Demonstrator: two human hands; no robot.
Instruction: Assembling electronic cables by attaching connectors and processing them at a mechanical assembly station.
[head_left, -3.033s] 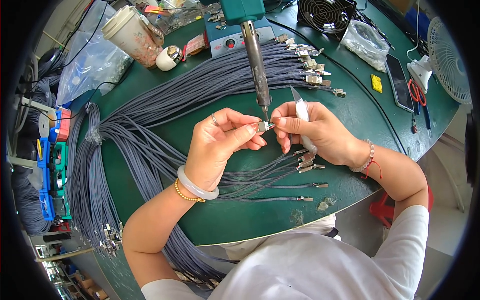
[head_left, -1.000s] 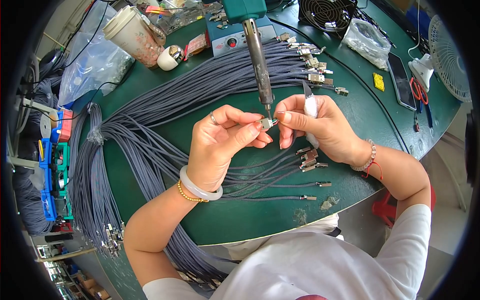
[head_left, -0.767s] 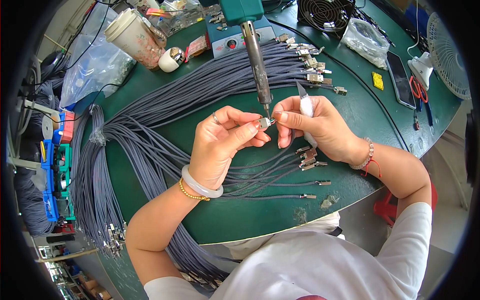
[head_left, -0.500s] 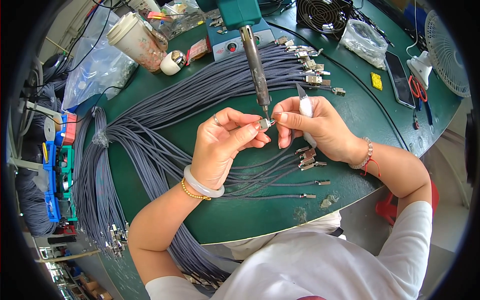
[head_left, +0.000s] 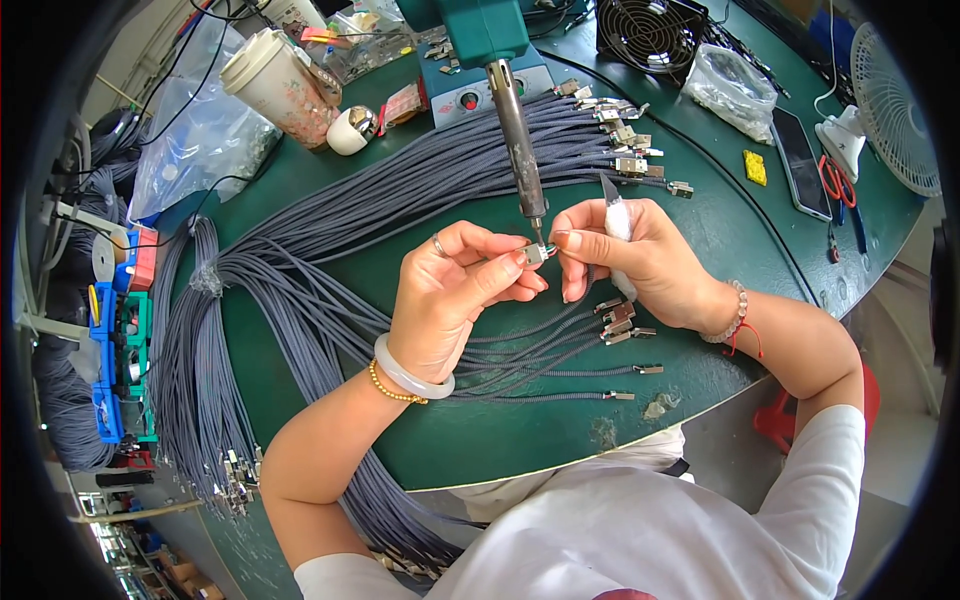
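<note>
Between the thumb and fingers of my left hand (head_left: 452, 278) is a small metal USB plug (head_left: 535, 255), its wire end facing right. My right hand (head_left: 640, 258) pinches the thin coloured wires at the end of a grey braided cable (head_left: 588, 281) against that plug. A white-wrapped knife (head_left: 617, 220) also rests in my right hand, its dark blade pointing up. Directly above hangs a soldering iron (head_left: 519, 145), its tip at the joint between plug and wires. Whether the tip touches the wires I cannot tell.
Bundles of grey cables (head_left: 380, 180) cover the green table (head_left: 480, 440). Several plug-ended cables (head_left: 620, 318) lie below my right hand. Further off are a cup (head_left: 282, 90), a black fan (head_left: 650, 35), a phone (head_left: 800, 160), red-handled scissors (head_left: 836, 180) and a white fan (head_left: 895, 105).
The whole view has shifted slightly, so things sit a little lower and further right. Both hands keep the same hold under the iron's tip.
</note>
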